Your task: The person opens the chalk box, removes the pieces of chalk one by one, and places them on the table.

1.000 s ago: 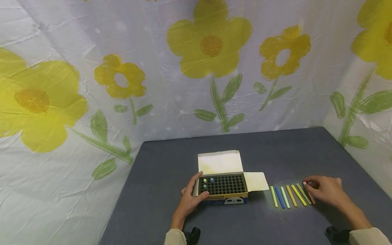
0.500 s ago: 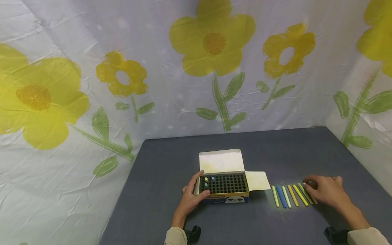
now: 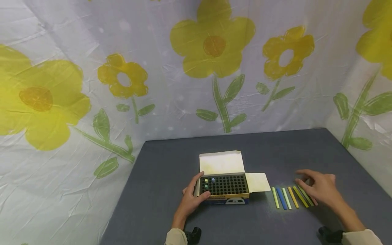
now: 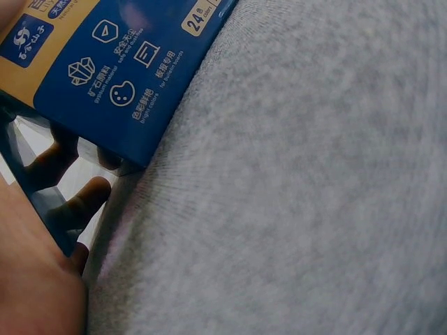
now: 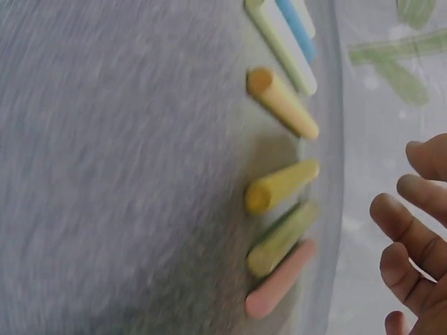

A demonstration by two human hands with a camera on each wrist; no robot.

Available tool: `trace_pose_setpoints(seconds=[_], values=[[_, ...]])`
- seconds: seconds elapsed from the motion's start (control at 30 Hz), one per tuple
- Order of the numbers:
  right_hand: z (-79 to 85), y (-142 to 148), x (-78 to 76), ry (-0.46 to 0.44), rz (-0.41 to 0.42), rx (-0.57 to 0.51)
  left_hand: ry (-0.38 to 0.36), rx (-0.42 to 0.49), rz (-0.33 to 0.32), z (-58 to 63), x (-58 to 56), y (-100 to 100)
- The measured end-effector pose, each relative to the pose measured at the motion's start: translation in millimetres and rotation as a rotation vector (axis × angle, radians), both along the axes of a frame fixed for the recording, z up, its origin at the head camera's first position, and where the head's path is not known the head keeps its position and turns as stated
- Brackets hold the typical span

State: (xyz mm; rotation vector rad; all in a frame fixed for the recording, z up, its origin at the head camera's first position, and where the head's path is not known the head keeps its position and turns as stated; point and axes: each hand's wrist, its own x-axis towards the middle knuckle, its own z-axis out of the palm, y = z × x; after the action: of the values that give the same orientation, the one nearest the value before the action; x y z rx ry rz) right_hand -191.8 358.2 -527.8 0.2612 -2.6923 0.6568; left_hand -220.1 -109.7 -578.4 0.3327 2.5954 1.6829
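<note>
An opened chalk box (image 3: 226, 199) stands on the dark table, its insert full of round holes. Three sticks poke up at its left end: a yellow chalk (image 3: 206, 180), a blue chalk (image 3: 213, 180) and a green chalk (image 3: 206, 187). My left hand (image 3: 186, 202) grips the box's left end, thumb on the front edge. To the right lies a row of chalks, including a blue stick (image 3: 281, 198) and an orange stick (image 3: 293, 197). Over the row's right end hovers my right hand (image 3: 323, 190), holding nothing; beneath it are yellow (image 5: 283, 185), green (image 5: 283, 239) and pink (image 5: 279, 280) chalks.
The box's white lid (image 3: 222, 162) is folded back, and a side flap (image 3: 257, 182) sticks out to the right, close to the leftmost chalk (image 3: 275, 197). A flowered curtain (image 3: 171, 112) hangs behind and beside the table (image 3: 171, 160).
My right hand has let go of the pink chalk, which lies at the right end of the row, and has shifted left with fingers loosened. The left hand still holds the box.
</note>
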Motion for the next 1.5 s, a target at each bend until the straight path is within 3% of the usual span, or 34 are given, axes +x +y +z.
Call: trace_pose_setpoints(seconds=[0.27,0.73,1.17,1.5], values=[[7.7,-21,-4.3,0.064,0.049,-0.073,-0.009,0.004,0.013,0.1,-1.2,0],[20.4,-63,-3.3,0.102,0.181,-0.211,0.006,0.020,0.002,1.3,0.5,0],[12.1,-112,-10.4,0.166,0.274,-0.336,-0.007,0.012,0.005,0.1,-0.3,1],[13.4,-153,-19.0,0.150,0.358,-0.409,-0.010,0.017,0.002,-1.0,-0.5,1]])
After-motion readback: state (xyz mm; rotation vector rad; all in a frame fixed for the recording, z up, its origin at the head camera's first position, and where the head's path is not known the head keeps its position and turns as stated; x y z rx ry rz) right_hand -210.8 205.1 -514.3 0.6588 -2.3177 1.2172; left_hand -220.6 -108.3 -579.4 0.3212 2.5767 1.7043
